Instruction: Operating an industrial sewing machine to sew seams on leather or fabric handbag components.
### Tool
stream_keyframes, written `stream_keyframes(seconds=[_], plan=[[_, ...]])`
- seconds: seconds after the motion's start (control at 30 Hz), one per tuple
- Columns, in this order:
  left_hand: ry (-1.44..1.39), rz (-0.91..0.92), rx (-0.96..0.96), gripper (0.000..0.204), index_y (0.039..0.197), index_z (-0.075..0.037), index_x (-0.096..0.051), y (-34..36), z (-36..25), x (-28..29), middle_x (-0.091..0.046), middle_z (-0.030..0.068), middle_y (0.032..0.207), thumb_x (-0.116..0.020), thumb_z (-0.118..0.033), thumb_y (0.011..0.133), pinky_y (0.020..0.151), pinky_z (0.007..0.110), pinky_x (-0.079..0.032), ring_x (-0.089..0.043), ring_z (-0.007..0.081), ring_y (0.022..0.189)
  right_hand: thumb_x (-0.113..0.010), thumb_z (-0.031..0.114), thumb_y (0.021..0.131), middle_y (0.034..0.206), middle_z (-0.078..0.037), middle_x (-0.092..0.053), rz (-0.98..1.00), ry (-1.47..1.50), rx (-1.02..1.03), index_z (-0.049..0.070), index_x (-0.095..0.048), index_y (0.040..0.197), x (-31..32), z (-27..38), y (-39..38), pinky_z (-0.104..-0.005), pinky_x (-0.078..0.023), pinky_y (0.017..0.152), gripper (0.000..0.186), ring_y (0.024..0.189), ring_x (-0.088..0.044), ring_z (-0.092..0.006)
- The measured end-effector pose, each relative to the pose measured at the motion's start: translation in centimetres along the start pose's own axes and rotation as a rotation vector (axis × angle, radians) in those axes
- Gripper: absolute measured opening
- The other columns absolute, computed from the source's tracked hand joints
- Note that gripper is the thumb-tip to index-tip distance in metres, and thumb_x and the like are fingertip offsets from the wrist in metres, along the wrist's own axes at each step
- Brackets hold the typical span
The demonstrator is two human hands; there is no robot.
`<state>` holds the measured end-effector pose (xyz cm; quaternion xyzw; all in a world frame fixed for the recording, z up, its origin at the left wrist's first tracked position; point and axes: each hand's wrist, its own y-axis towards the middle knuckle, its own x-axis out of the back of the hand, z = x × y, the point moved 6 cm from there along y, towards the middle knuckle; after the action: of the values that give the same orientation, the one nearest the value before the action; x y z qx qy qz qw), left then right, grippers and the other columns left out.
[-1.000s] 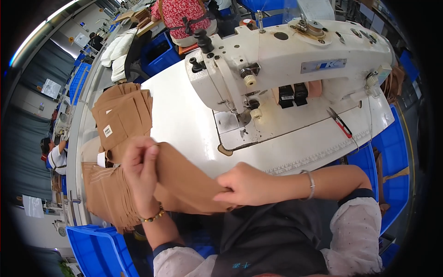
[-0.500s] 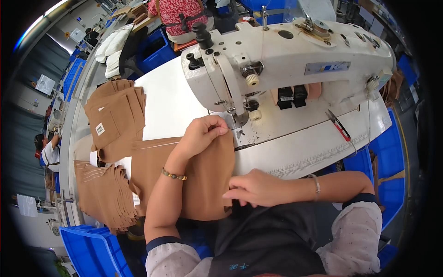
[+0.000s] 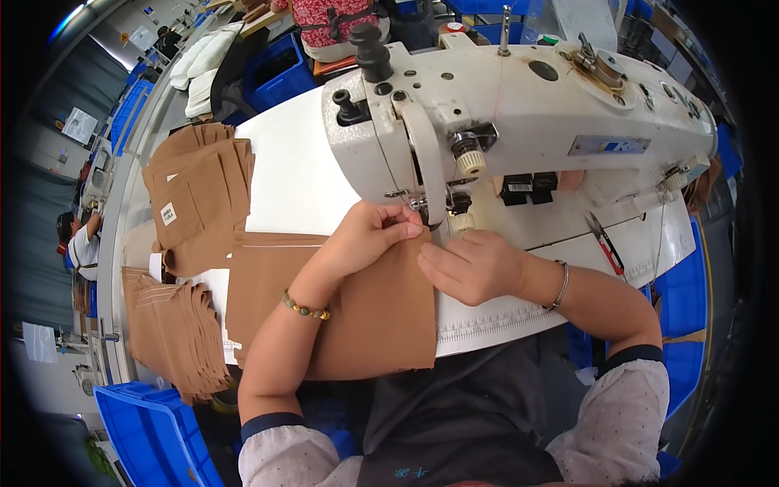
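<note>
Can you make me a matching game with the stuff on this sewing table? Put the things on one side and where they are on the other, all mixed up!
Things:
1. left hand
2. right hand
3. scissors
4. blue bin

Places:
A. on the table right of the right hand
B. lower left, below the table edge
C. pressing the brown fabric at the needle of the sewing machine
D. on the fabric's right edge, wrist with a silver bangle

Pairs: 1-C, 2-D, 3-A, 4-B

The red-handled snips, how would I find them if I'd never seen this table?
Start at the big white sewing machine. Follow its white table toward the person's right, past the right hand. The snips lie alone there, small, dark-bladed and red-handled, unlike the brown fabric pieces stacked on the far left.
</note>
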<state>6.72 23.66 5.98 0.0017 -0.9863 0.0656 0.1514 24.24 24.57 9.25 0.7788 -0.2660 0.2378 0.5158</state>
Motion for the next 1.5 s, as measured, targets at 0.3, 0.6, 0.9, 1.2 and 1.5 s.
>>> stream_keyframes(seconds=[0.3,0.6,0.9,1.2,1.5], plan=[[0.698,-0.318,-0.128,0.011,0.085,-0.005,-0.074,-1.3,-2.9,-0.7,-0.071,0.0137,0.076,-0.077,-0.016,0.084,0.065,0.039,-0.055,-0.069,0.03,0.07,-0.065,0.012,0.078,0.078,-0.005,-0.06,0.118,0.182,-0.125,0.002,-0.067,0.087,-1.9,-0.5,-0.8,-0.0275,-0.046,0.046,0.014,0.055,-0.058,-0.0143],[0.669,-0.295,0.003,0.014,0.086,-0.002,-0.073,-1.4,-2.3,-0.2,-0.071,0.0138,0.072,-0.076,-0.016,0.085,0.061,0.035,-0.054,-0.068,0.027,0.062,-0.068,0.01,0.08,0.075,-0.004,-0.061,0.149,0.204,-0.121,-0.002,-0.07,0.094,-1.7,-0.4,-0.7,-0.0278,-0.05,0.047,0.019,0.057,-0.062,-0.0148],[0.543,-0.25,0.057,0.015,0.086,0.0,-0.073,-1.1,-1.6,0.1,-0.07,0.0097,0.072,-0.078,-0.014,0.084,0.062,0.032,-0.053,-0.065,0.0156,0.063,-0.067,0.013,0.079,0.086,-0.007,-0.068,0.114,0.206,-0.117,0.0,-0.071,0.092,-1.3,-0.2,-0.6,-0.0268,-0.051,0.051,0.019,0.065,-0.065,-0.014],[0.493,-0.215,0.083,0.014,0.086,0.0,-0.072,-1.2,-2.0,0.1,-0.069,0.007,0.071,-0.078,-0.013,0.084,0.062,0.03,-0.052,-0.063,0.0116,0.064,-0.066,0.015,0.076,0.088,-0.006,-0.068,0.1,0.209,-0.134,0.003,-0.07,0.089,-1.6,0.0,-0.9,-0.0262,-0.049,0.05,0.019,0.065,-0.063,-0.0127],[0.408,-0.201,0.072,0.012,0.086,0.001,-0.072,-1.2,-1.5,0.0,-0.068,0.0045,0.073,-0.078,-0.009,0.084,0.064,0.028,-0.053,-0.063,0.0089,0.067,-0.066,0.013,0.077,0.079,-0.002,-0.061,0.109,0.174,-0.165,0.004,-0.07,0.092,-1.5,-0.4,-0.5,-0.0267,-0.047,0.048,0.018,0.059,-0.061,-0.0124]])
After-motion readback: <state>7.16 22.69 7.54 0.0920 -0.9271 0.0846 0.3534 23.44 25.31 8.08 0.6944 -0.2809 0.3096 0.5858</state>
